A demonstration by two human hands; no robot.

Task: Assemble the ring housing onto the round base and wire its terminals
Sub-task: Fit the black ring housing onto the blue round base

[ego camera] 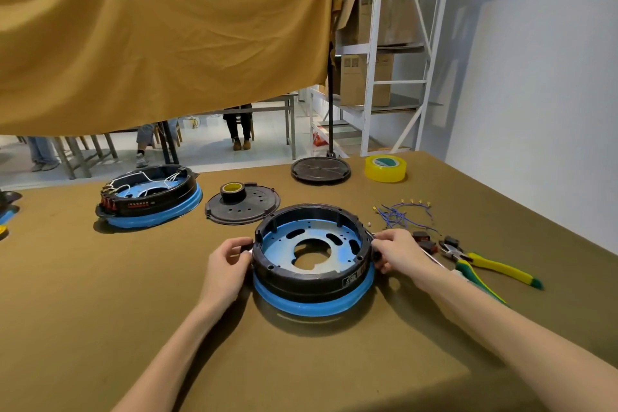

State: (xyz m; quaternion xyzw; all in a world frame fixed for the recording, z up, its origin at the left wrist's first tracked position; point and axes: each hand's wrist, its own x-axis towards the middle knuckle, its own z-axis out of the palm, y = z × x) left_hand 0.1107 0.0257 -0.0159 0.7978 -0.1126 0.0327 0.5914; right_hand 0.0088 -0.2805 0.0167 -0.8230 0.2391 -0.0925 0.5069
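Hands flank the black ring housing (312,246), which sits on the blue round base (312,303) in the middle of the olive-covered table (100,294), nearer its front edge. The left hand (227,266) has curled fingers pinching a small black part at the housing's left rim. The right hand (398,252) curls round the right rim in the same way, thumb and fingers against a small black knob. A white label with dark print is stuck to the housing's front-right wall; its characters are too small to read.

Toward the left edge stands a second assembled unit (150,197), already wired with white leads, carrying red switches and a strip of pale writing that cannot be made out. Between the two units lies a black disc cover (242,206) with a roll of black tape (233,192) on it. Another dark disc (320,170) and a roll of yellow tape (385,168), green marks on its core, sit near the far edge. Toward the right edge lie blue wires (401,214) with metal terminals and yellow-green pliers (485,264).
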